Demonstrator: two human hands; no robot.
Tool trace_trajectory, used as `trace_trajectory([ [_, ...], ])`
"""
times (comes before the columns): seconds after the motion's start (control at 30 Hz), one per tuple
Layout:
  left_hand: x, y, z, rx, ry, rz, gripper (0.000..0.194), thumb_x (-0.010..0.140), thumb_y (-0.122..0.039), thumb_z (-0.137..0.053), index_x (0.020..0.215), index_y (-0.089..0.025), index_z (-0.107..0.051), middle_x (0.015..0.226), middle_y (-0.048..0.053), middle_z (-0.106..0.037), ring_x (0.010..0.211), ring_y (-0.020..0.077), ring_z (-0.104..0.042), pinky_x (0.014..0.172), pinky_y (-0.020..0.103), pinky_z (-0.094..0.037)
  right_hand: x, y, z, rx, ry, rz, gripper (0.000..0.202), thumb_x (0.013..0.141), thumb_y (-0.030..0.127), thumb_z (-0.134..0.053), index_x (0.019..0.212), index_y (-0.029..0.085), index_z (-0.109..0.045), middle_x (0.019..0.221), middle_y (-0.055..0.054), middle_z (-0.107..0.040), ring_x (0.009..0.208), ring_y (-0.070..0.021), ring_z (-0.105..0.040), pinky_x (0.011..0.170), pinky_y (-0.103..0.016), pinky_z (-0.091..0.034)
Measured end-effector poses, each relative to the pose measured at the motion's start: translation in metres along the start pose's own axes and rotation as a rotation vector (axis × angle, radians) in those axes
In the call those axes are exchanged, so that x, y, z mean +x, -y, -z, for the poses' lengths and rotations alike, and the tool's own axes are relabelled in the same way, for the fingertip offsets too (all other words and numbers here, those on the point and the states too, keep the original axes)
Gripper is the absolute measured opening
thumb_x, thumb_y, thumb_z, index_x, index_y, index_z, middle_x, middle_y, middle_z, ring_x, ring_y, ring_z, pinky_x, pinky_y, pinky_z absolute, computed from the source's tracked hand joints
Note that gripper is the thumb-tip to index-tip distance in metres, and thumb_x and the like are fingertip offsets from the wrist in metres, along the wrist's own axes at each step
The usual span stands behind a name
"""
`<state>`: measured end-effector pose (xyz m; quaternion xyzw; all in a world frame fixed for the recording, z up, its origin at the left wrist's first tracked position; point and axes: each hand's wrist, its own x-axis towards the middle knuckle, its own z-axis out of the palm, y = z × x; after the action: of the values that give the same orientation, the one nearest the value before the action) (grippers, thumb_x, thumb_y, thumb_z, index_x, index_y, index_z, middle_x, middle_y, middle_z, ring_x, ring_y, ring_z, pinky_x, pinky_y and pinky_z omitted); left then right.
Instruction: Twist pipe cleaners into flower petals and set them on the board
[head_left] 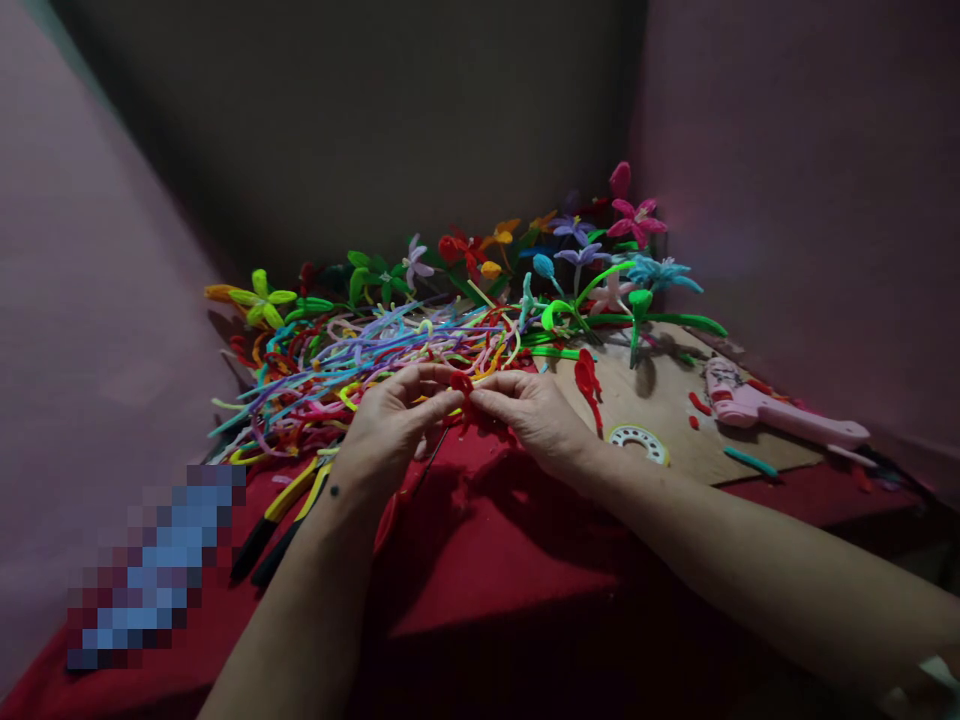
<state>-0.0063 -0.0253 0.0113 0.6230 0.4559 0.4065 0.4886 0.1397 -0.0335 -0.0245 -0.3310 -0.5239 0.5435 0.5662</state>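
A small looped red pipe cleaner (460,382) is pinched between both hands above the red cloth. My left hand (397,415) has thumb and fingers closed on its left side. From the right, my right hand (525,408) grips the same piece between thumb and forefinger. Below the fingers a thin dark stem (430,458) slants down; whether it joins the loop I cannot tell. A red shaped piece (589,380) lies to the right on a brown board (675,365). Yellow-and-black pliers (289,505) rest beside my left forearm.
Loose coloured pipe cleaners (375,345) are heaped behind my hands. Several pipe-cleaner flowers (636,222) stand along the back. On the right are a pink glue gun (780,412), a white ring-shaped disc (637,443) and scraps. A blurred blue item (169,560) lies at left on the red cloth (517,570).
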Motion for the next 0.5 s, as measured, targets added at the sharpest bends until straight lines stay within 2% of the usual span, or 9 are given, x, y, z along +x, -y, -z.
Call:
trace_trajectory([
  [0.13,-0.0001,0.0008,0.0014,-0.060,-0.008,0.001,0.023,0.067,-0.033,-0.065,0.082,-0.015,-0.061,0.049,-0.005,-0.047,0.038,0.0048,-0.035,0.037,0.018,-0.025,-0.0036,0.0047,-0.0021,0.006,0.133,-0.079,0.019,0.071,0.026,-0.059,0.056,0.014,-0.057,0.051,0.004,-0.049,0.047,-0.0057,-0.038,0.047,-0.022,-0.027],
  [0.3,-0.0011,0.0030,-0.0012,-0.007,-0.023,-0.038,0.019,0.072,-0.034,-0.060,0.074,-0.016,-0.057,0.045,-0.006,-0.043,0.038,0.0057,-0.033,0.038,0.019,-0.025,-0.0049,0.0072,-0.0027,-0.054,0.157,-0.149,0.026,0.067,0.031,-0.064,0.049,0.014,-0.055,0.046,0.004,-0.046,0.045,-0.0056,-0.036,0.046,-0.023,-0.025],
  [0.4,-0.0010,0.0044,-0.0018,0.202,-0.069,-0.120,0.015,0.073,-0.031,-0.057,0.071,-0.016,-0.056,0.050,-0.005,-0.046,0.043,0.0067,-0.036,0.042,0.020,-0.029,-0.0042,0.0039,-0.0021,-0.121,0.152,-0.159,0.025,0.068,0.029,-0.061,0.049,0.014,-0.056,0.043,0.004,-0.045,0.042,-0.0051,-0.034,0.044,-0.023,-0.022],
  [0.5,-0.0001,0.0058,-0.0009,0.526,-0.133,-0.284,0.013,0.075,-0.027,-0.053,0.070,-0.016,-0.059,0.063,-0.002,-0.054,0.057,0.0096,-0.046,0.054,0.020,-0.036,-0.0041,0.0009,-0.0020,-0.178,0.159,-0.146,0.025,0.071,0.026,-0.057,0.050,0.014,-0.055,0.044,0.004,-0.045,0.042,-0.0049,-0.034,0.045,-0.023,-0.024],
])
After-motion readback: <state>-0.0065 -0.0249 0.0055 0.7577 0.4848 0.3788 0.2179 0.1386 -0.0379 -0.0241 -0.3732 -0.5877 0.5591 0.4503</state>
